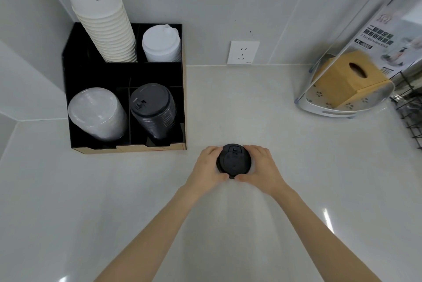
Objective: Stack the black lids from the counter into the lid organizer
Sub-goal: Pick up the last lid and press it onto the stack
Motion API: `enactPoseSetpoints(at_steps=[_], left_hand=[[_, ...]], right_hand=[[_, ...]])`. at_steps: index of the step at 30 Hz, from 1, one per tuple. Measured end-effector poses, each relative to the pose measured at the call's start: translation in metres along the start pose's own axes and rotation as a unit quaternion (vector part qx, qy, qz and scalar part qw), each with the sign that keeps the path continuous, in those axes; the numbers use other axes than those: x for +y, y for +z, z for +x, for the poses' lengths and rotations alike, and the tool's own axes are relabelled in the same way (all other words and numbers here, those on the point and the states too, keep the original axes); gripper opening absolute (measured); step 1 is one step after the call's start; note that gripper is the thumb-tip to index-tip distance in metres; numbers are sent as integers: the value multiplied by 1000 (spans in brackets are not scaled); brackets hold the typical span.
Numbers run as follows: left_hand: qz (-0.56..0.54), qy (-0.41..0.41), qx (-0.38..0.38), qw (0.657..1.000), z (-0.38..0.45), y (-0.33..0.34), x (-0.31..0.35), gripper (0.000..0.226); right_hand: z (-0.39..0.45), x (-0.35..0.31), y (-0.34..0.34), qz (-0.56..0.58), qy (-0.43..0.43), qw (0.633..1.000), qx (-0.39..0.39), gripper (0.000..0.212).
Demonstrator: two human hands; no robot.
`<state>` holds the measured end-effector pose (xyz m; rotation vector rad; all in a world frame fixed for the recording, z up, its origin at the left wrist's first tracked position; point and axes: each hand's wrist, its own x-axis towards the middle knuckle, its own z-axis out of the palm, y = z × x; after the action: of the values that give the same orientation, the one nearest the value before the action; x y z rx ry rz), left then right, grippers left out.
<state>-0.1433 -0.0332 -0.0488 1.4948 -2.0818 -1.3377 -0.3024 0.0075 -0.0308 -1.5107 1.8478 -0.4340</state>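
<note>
A black lid (233,161), maybe a short stack of them, sits on the pale counter in front of me. My left hand (209,168) cups its left side and my right hand (262,167) cups its right side, fingers and thumbs curled around the rim. The black lid organizer (123,73) stands at the back left against the wall. Its front right compartment holds a tall stack of black lids (153,110). How many lids are between my hands is hidden.
The organizer also holds a tall stack of paper cups (107,25), white lids (161,44) and clear lids (97,113). A wall socket (243,52) is behind. A wooden tissue box (349,78) on a white tray stands back right, a black wire rack (408,112) beside it.
</note>
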Motion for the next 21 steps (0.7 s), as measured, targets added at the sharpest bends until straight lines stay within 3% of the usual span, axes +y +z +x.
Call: enactPoseSetpoints(at_steps=[10, 21], left_hand=[[-17, 36, 58, 998, -5, -38, 19, 69], [-5, 93, 176, 980, -36, -129, 38, 67]], right_hand=[[5, -29, -15, 79, -49, 995, 31, 72], [14, -114, -29, 116, -133, 981, 75, 76]])
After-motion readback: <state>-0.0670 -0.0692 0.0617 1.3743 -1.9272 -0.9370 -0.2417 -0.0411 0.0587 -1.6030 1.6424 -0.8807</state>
